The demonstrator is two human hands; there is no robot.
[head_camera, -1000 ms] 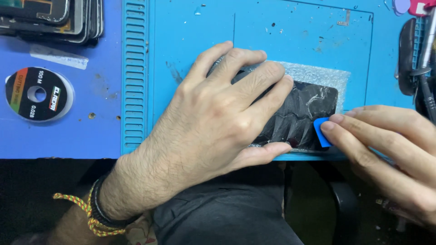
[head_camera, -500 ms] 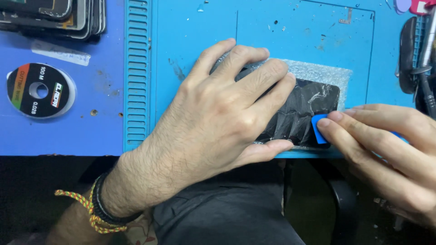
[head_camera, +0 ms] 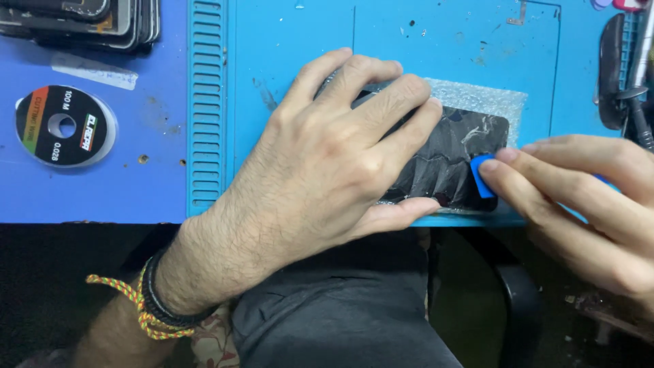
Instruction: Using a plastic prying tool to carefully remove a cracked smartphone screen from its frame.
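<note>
Both hands work: your left hand (head_camera: 327, 157) presses the phone (head_camera: 453, 160) steady while your right hand (head_camera: 579, 204) pinches the blue pick (head_camera: 482, 176) against its edge.

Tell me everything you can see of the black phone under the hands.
The black phone lies flat along the blue mat's near edge, on a clear textured sheet. Its glossy surface looks cracked and wrinkled. The left hand presses down on its left half; the right hand holds a blue pick at its right end.
</note>
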